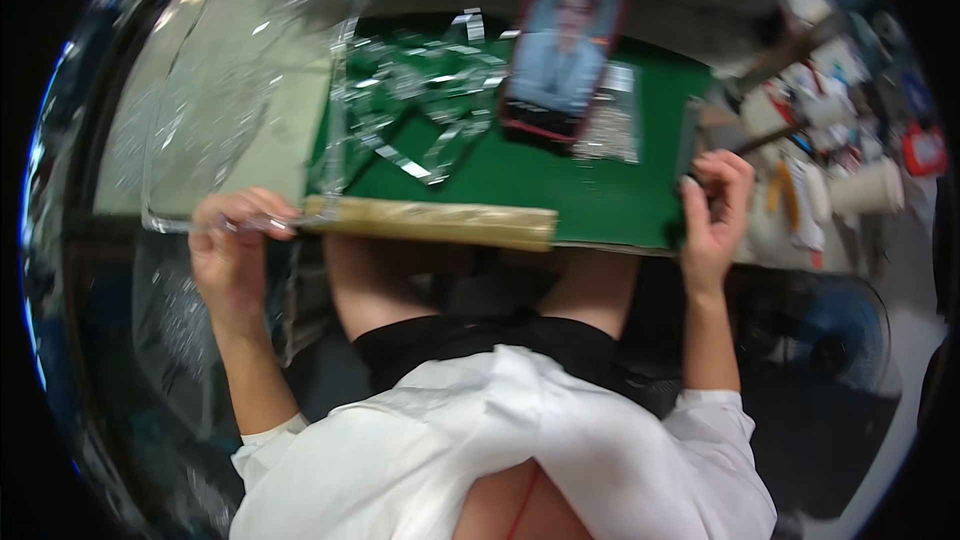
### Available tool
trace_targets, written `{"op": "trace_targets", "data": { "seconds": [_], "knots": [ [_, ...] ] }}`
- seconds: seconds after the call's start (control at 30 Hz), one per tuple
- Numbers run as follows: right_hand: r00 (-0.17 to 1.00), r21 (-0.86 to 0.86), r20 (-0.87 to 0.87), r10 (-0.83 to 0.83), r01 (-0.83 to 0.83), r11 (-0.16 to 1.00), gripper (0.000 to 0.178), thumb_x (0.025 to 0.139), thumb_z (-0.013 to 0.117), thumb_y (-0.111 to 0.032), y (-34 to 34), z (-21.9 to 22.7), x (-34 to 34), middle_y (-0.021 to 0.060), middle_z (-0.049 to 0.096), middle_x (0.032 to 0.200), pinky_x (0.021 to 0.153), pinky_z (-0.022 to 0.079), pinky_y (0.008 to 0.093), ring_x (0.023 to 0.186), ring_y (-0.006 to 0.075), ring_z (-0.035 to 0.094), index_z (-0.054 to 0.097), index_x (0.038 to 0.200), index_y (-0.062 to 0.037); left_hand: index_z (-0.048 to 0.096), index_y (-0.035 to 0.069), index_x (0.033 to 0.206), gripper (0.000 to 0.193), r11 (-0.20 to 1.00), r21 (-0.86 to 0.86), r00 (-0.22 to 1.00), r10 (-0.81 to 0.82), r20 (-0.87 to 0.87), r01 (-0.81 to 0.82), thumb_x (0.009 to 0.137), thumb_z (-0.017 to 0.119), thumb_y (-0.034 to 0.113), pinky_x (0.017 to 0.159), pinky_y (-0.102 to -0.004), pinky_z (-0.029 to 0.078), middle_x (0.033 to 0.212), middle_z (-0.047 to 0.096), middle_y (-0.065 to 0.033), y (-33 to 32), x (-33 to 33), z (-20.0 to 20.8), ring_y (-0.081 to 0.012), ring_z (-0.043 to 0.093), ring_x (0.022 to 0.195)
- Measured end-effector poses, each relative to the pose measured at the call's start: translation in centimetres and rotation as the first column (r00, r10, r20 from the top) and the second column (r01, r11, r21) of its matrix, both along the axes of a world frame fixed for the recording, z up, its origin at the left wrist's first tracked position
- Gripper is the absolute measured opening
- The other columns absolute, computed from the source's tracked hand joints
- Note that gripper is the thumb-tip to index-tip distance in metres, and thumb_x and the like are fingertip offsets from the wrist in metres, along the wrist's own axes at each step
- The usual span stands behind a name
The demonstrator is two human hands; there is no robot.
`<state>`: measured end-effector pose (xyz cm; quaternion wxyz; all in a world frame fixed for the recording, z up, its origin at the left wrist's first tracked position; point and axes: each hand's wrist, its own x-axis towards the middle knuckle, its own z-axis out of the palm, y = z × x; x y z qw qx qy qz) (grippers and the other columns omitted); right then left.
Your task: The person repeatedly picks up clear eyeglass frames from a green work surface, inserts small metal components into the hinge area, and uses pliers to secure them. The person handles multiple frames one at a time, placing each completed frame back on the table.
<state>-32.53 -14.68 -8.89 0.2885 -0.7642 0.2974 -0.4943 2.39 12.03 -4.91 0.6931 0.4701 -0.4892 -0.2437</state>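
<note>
My left hand (228, 240) is at the front left of the green mat, its fingers pinched round a shiny clear plastic piece (262, 224). Just beyond it lies the edge of a large clear plastic tray or sheet (165, 224). At the mat's right edge my right hand (718, 210) is closed, thumb near the curled fingers; whatever it may hold is too blurred to make out. Several clear, glinting plastic strips (430, 165) lie tangled on the green mat (480, 195), smeared by motion.
A phone in a red case (560, 55) shows a person on its screen. Beside it lies a clear bag of small pale pieces (610, 130). Yellowish tape (430, 221) runs along the mat's front edge. Bottles, a white roll (868, 187) and clutter crowd the right; a fan (835, 340) stands below.
</note>
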Motion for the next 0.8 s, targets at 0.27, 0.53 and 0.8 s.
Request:
{"op": "trace_targets", "data": {
  "seconds": [0.27,0.53,0.8],
  "knots": [
    [1.0,-0.008,-0.026,0.01,-0.01,1.0,0.015,0.087,0.055,0.001,0.3,-1.2,1.5,0.0043,0.048,0.109,0.073,0.034,0.0207,0.084,0.009,0.042,0.058,0.101,-0.0032,0.053,0.003,0.113,0.028,0.948,0.191,0.905,0.303,-0.299,-0.254,0.097,0.051,0.026,0.086,-0.0415,0.051,0.093,0.061,-0.011,10.6,11.4,-4.2,-0.023,0.061,0.094],
    [0.994,-0.023,-0.102,-0.046,0.044,0.999,0.011,0.087,0.056,0.0,0.7,-1.1,1.9,0.0039,0.047,0.107,0.073,0.033,0.0215,0.085,0.0099,0.042,0.059,0.097,-0.0037,0.055,-0.001,0.105,0.034,0.96,0.088,0.924,0.279,-0.26,-0.265,0.096,0.052,0.032,0.073,-0.0398,0.053,0.079,0.061,-0.0091,10.7,10.7,-3.6,-0.0241,0.061,0.082],
    [0.986,-0.068,-0.147,-0.073,0.064,0.996,0.009,0.087,0.057,-0.003,1.0,-1.0,2.5,0.0044,0.048,0.105,0.073,0.033,0.0228,0.09,0.0124,0.045,0.059,0.095,-0.0039,0.054,0.002,0.107,0.03,0.958,0.167,0.916,0.273,-0.295,-0.232,0.097,0.051,0.029,0.077,-0.0378,0.048,0.08,0.06,-0.0083,10.5,8.9,-3.4,-0.023,0.058,0.086]
  ]
}}
